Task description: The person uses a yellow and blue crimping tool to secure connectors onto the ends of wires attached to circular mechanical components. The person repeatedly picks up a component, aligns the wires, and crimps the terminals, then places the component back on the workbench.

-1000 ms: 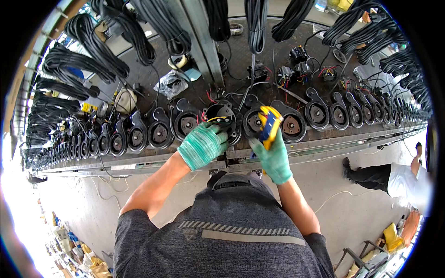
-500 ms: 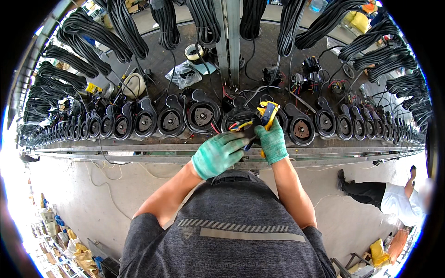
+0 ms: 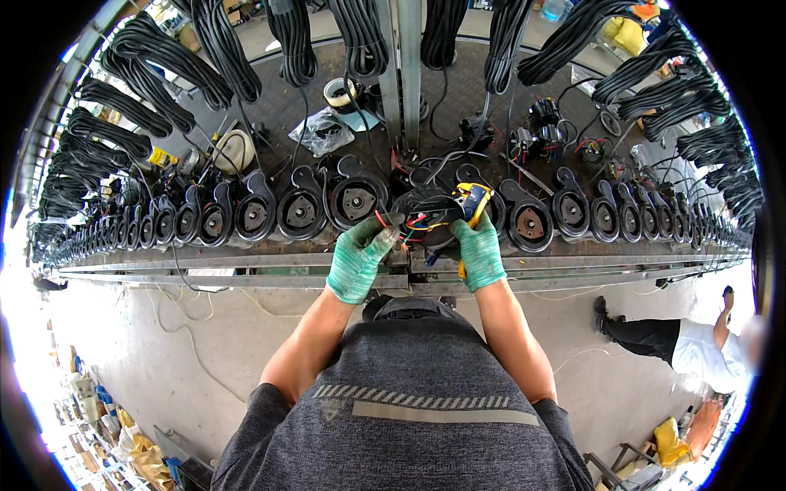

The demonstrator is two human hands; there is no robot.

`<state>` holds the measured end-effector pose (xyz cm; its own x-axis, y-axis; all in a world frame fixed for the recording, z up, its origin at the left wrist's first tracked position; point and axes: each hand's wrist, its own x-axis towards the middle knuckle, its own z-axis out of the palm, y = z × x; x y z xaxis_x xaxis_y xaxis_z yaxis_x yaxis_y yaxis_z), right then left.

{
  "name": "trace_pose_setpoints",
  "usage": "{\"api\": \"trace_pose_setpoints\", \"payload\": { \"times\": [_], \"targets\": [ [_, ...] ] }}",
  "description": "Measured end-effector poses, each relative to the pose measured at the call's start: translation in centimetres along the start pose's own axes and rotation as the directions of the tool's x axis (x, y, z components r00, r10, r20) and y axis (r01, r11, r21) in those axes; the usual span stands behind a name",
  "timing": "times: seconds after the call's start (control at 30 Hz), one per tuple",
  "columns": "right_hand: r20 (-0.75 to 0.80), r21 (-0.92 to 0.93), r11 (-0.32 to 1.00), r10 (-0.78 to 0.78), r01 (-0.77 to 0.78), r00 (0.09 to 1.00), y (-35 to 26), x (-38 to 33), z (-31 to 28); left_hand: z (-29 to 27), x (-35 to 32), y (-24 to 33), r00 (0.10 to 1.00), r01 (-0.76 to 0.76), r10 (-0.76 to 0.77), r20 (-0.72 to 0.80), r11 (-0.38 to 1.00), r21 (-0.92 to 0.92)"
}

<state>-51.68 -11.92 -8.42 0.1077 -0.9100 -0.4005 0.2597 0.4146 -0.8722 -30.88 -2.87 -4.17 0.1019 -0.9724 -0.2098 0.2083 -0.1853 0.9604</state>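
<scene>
My left hand (image 3: 360,255), in a green glove, pinches a red wire coming out of a black round motor unit (image 3: 427,219) at the front of the workbench. My right hand (image 3: 479,250), also in a green glove, grips a yellow and black tool (image 3: 472,204) held against the right side of that unit. Coloured wires (image 3: 415,227) spill from the unit between both hands.
A long row of black round motor units (image 3: 301,211) lines the bench (image 3: 246,266) left and right. Bundles of black cable (image 3: 188,65) hang above. A roll of tape (image 3: 339,92) and a plastic bag (image 3: 323,131) lie behind. Another person (image 3: 688,348) stands at the lower right.
The view has shifted so the bench sits a little lower. My left hand moved from the unit's face to its left edge, onto the wires. My right hand keeps hold of the tool.
</scene>
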Motion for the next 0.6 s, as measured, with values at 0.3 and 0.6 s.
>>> {"api": "trace_pose_setpoints", "payload": {
  "times": [0.3,0.6],
  "targets": [
    [0.075,0.161,0.980,0.108,-0.119,0.991,-1.6,-2.0,0.6,3.5,0.9,1.3,0.835,-0.550,0.545,0.072,0.824,0.134],
    [0.023,0.232,0.970,-0.079,0.072,0.997,-3.9,-6.1,-3.4,3.5,1.6,3.5,0.910,-0.414,0.394,0.129,0.872,0.259]
  ]
}}
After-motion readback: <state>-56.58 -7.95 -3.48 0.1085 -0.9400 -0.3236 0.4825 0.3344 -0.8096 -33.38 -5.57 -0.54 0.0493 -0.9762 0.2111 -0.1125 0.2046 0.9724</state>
